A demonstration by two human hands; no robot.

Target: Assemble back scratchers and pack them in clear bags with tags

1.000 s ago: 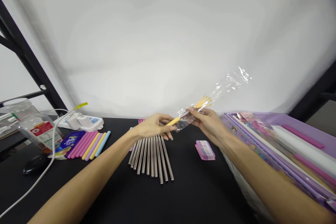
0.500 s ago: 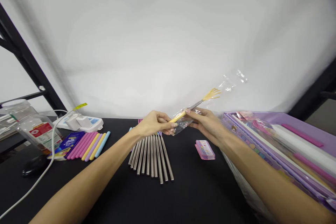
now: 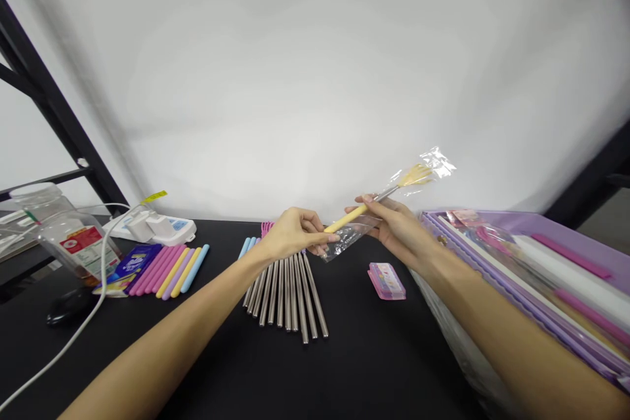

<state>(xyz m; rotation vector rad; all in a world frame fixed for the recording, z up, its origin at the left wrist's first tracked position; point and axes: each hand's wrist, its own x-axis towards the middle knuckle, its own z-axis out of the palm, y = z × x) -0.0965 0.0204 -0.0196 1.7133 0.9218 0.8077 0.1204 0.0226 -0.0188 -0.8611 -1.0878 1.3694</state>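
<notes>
A back scratcher (image 3: 355, 212) with a yellow handle, a short metal shaft and a yellow claw head slants up to the right above the table. Around it is a clear plastic sleeve (image 3: 440, 162), extending past the claw and hanging below the handle. My left hand (image 3: 301, 233) pinches the handle's lower end and the sleeve. Further up, my right hand (image 3: 394, 226) grips it near the shaft, thumb on top. Under my left hand lies a fan of metal rods (image 3: 288, 295), with pink and blue ends partly hidden behind the hand.
Several coloured sticks (image 3: 170, 272) lie in a row at left beside a purple packet (image 3: 130, 269), a power strip (image 3: 167, 230), a clear jar (image 3: 73, 236) and a black mouse (image 3: 71, 307). Small pink cards (image 3: 387, 281) lie right of centre. A filled purple box (image 3: 556, 220) stands at right.
The back scratcher sits further along the sleeve, its claw nearer the sleeve's far end and more handle showing between my hands. Both hands have stayed nearly in place.
</notes>
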